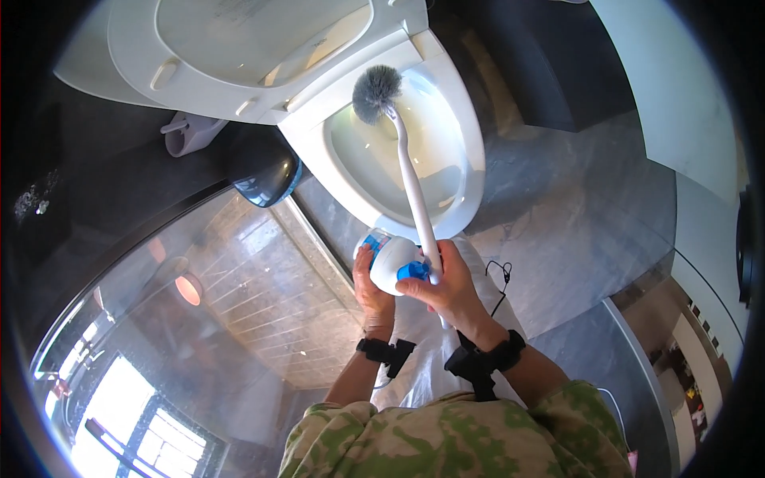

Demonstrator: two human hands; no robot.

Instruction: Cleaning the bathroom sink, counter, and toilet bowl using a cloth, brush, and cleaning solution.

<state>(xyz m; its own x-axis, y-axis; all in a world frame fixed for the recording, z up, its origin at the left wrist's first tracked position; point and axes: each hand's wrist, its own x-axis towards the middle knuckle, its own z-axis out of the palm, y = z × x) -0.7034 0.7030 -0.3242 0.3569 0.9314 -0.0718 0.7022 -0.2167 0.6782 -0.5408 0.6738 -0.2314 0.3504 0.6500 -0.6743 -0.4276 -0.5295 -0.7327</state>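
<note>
Seen from above, a person in camouflage sleeves (446, 434) stands over a toilet, a dark strap on each wrist (478, 362). The left hand (370, 287) cups a white cleaner bottle (390, 261) from below and behind, fingers wrapped round its body. The right hand (448, 285) does double duty — its fingers pinch the bottle's blue cap (413, 271) while the same hand clamps the white handle of a toilet brush (410, 179) against the palm. The bottle sits between the two hands, just in front of the near rim of the toilet bowl (470, 155). From the right hand the brush handle slants up and across the open bowl; its grey bristle head (376, 93) rests near the far rim, just below the hinge. Beyond it the seat and lid (239, 48) stand raised. A curved glass shower screen (199, 303) fills the left side — reflections of a window show in it — and grey marbled floor tiles (574, 207) spread to the right.
</note>
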